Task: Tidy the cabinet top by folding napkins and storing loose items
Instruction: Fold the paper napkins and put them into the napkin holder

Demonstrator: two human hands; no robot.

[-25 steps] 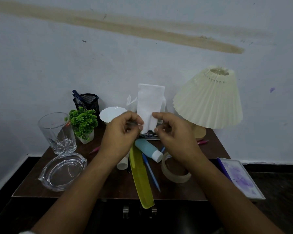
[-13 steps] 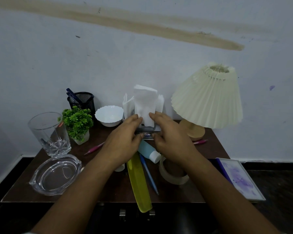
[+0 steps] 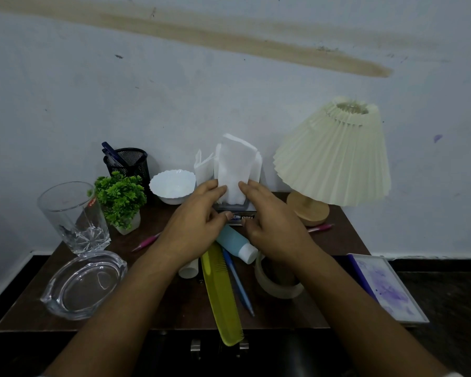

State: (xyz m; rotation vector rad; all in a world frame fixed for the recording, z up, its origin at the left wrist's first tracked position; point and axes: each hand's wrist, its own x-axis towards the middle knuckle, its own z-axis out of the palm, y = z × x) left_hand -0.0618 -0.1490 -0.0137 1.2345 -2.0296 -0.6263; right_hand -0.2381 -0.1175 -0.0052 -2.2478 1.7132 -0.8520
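Observation:
A folded white napkin (image 3: 233,170) stands upright in a small napkin holder (image 3: 242,214) at the back middle of the dark wooden cabinet top (image 3: 152,308). More white napkins (image 3: 203,167) stick up just left of it. My left hand (image 3: 195,227) and my right hand (image 3: 269,221) flank the holder, with fingertips pressed against the lower part of the folded napkin from both sides. Below my hands lie a blue tube (image 3: 234,243), a yellow comb (image 3: 222,295), a blue pen (image 3: 239,284) and a tape roll (image 3: 278,284).
At the left stand a tall glass (image 3: 74,216), a glass ashtray (image 3: 83,284), a small green plant (image 3: 120,197), a black mesh pen cup (image 3: 128,164) and a white bowl (image 3: 172,185). A pleated lamp (image 3: 335,156) stands at the right, a purple tray (image 3: 386,287) at the right edge. Pink pens (image 3: 320,228) lie about.
My hands have carried the folded napkin away from me and down into the holder. Both hands now rest lower, at the holder's sides.

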